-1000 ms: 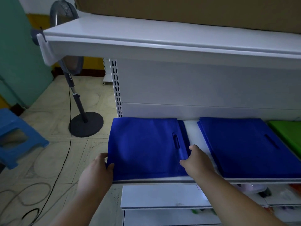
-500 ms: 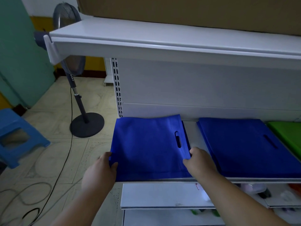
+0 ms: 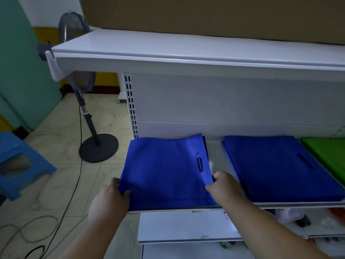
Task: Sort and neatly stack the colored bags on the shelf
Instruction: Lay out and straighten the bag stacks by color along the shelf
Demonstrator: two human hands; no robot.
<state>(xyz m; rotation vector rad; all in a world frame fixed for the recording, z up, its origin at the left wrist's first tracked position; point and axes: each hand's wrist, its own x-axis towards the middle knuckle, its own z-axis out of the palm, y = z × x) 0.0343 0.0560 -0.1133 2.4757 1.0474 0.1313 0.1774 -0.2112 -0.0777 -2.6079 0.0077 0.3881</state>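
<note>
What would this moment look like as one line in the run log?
stage: squaring left blue stack | left hand: grips left edge | right hand: grips right edge | second blue stack: untouched

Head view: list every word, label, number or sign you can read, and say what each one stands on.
No text can be read.
Small red-edged tag on the lower white shelf: too small and blurred to read.
Row of small marks on the fan pole: too small to read.
Left blue bag stack, right blue bag stack, green bags: no print shows.
</note>
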